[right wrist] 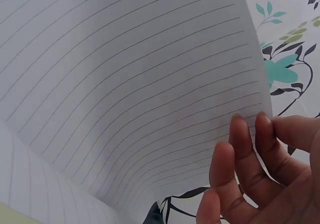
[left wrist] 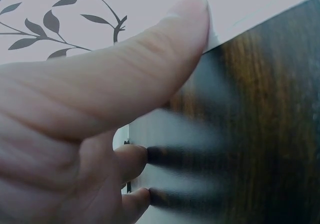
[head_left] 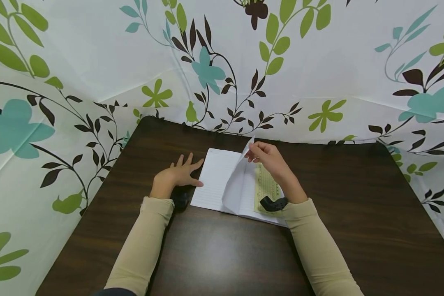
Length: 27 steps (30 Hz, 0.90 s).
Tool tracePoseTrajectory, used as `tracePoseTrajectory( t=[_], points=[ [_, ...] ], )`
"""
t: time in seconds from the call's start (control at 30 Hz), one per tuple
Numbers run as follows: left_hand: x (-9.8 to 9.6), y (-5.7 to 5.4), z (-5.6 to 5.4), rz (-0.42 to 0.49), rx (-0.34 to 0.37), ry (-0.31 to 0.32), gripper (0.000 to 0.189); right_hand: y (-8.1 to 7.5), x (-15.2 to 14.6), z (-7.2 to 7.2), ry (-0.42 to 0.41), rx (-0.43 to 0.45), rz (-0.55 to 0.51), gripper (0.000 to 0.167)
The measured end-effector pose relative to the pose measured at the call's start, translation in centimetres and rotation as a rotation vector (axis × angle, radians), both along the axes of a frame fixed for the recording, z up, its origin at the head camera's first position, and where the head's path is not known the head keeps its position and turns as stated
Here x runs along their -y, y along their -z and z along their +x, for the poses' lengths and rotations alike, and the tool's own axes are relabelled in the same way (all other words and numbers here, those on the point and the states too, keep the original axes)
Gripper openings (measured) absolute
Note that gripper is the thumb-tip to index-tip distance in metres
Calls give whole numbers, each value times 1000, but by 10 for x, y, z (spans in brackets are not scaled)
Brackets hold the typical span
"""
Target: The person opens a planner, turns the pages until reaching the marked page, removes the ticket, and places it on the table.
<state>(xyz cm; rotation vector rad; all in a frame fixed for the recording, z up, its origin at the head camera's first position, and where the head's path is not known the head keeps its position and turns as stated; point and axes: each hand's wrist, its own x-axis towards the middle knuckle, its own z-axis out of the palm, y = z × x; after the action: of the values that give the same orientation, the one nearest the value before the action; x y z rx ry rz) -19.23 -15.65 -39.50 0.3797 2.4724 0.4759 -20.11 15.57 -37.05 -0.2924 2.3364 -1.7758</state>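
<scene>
An open notebook with lined white pages lies on the dark wooden table. My right hand pinches the outer edge of a single page, raised and curving up from the middle fold. The right wrist view shows this lined page between thumb and fingertips. Under my right forearm, a yellow-green printed sheet lies on the notebook's right side. My left hand rests with fingers spread at the notebook's left edge, its thumb at the page border; the left wrist view shows that thumb large.
The dark wooden table reaches to a patterned cloth of leaves and flowers behind and on both sides. Each wrist wears a black device, such as the right one, close over the notebook.
</scene>
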Motion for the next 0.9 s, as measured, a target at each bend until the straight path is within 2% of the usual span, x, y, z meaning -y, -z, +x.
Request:
tracePoseTrajectory(
  t=[0.37,0.53,0.7,0.8,0.9],
  points=[
    [1,-3,0,7,9,-4,93,7,11,1,-33,-45,52,35],
    [4,0,-1,19,7,13,80,14,17,1,-126,-89,132,30],
    [5,2,-2,57,20,3,63,19,20,2,-241,-88,221,24],
    [5,1,-2,83,24,-15,63,21,21,3,-297,-74,269,24],
    [4,0,-1,73,22,-20,71,26,20,1,-338,-73,299,25]
  ],
)
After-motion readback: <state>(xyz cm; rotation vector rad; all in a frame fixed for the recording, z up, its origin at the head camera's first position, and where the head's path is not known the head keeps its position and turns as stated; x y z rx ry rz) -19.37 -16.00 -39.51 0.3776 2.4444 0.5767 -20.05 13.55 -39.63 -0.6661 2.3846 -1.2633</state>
